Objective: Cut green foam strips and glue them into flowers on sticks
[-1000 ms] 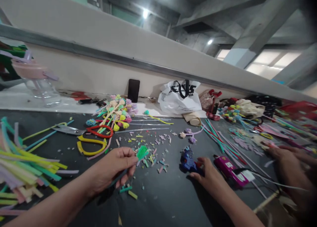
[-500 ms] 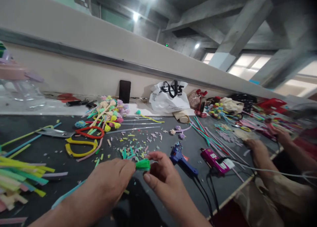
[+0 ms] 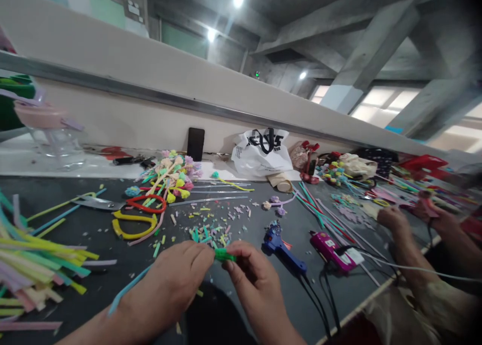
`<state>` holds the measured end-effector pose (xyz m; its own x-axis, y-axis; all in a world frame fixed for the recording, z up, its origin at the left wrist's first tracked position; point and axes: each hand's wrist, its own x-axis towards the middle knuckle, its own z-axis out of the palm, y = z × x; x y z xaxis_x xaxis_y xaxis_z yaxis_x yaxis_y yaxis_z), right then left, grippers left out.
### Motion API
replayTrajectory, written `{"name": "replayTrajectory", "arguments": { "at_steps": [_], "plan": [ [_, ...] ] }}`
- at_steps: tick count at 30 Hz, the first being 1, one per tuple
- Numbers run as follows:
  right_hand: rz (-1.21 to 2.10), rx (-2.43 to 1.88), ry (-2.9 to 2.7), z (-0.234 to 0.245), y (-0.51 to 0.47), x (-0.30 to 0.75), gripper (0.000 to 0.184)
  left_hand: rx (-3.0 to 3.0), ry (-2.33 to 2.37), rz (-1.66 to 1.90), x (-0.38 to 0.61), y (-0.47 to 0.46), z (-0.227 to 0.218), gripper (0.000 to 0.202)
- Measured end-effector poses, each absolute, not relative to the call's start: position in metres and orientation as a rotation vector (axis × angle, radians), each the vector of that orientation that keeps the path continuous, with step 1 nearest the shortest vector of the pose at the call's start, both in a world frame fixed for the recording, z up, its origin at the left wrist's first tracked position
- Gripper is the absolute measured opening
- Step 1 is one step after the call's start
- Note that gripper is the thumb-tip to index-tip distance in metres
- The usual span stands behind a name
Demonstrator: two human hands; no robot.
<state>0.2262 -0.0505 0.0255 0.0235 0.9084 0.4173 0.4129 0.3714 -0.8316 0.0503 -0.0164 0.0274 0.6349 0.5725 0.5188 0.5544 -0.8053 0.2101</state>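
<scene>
A small bright green bundle of strips is held between my two hands above the dark table. My left hand is closed around its left end, with the back of the hand facing up. At its right end, the thumb and fingers of my right hand are pinched on it. A light blue strip shows beside my left wrist; whether it joins the green bundle is hidden. Just beyond my fingers lie small cut pieces in green, yellow and lilac. A blue glue gun rests right of my right hand.
Scissors with red and yellow handles and a pile of coloured strips lie left. Small flowers, a phone and a white bag stand behind. A magenta power strip sits right, near a co-worker's hands.
My right hand's fingers have closed onto the right end of the green bundle; before, they were apart beside it. The view has shifted slightly left.
</scene>
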Motion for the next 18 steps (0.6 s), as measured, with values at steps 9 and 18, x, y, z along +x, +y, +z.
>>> {"name": "replayTrajectory", "arguments": {
  "at_steps": [9,18],
  "plan": [
    [0.211,-0.974,-1.853,0.025,-0.047,0.244,0.034,2.407,0.768,1.359,0.023,-0.038,0.093,0.036],
    [0.295,-0.903,-1.987,0.025,-0.035,0.238,0.030,1.318,0.820,0.498,0.043,0.003,0.060,0.032]
  ]
}}
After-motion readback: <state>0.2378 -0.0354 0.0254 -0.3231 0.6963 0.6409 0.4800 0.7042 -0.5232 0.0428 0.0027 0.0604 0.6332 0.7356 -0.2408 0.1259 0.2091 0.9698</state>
